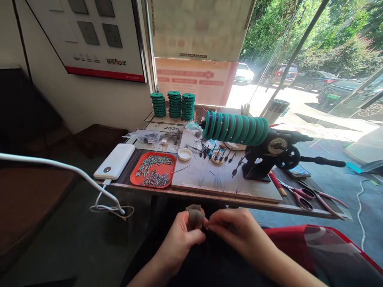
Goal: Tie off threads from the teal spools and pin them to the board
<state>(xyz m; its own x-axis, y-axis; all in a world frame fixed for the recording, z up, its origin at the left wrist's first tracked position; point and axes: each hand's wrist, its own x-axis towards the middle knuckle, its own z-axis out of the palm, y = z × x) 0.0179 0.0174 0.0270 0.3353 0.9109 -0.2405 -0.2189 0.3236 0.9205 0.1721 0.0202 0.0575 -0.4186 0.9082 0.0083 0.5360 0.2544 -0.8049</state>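
My left hand (pixel 187 235) is in front of the table edge over my lap, fingers curled, with brownish tape (pixel 196 217) wrapped round a finger. Close on its right, my right hand (pixel 235 229) pinches with thumb and forefinger. A tiny shiny piece (pixel 207 228) shows between the fingertips of both hands; its shape is too small to tell. Beyond the hands, a red tray (pixel 134 177) holds small green-and-silver tubes and metal bits. A hand-cranked winder (pixel 278 147) carries a row of green spools (pixel 236 128).
Scissors (pixel 303 195) and pliers (pixel 324 199) lie at the table's right edge. A white power bank (pixel 115 161) with a cable sits left. White lid (pixel 184 154), black fittings and stacked green spools (pixel 174 104) stand on the table (pixel 161 192). A red bag (pixel 287 239) is at lower right.
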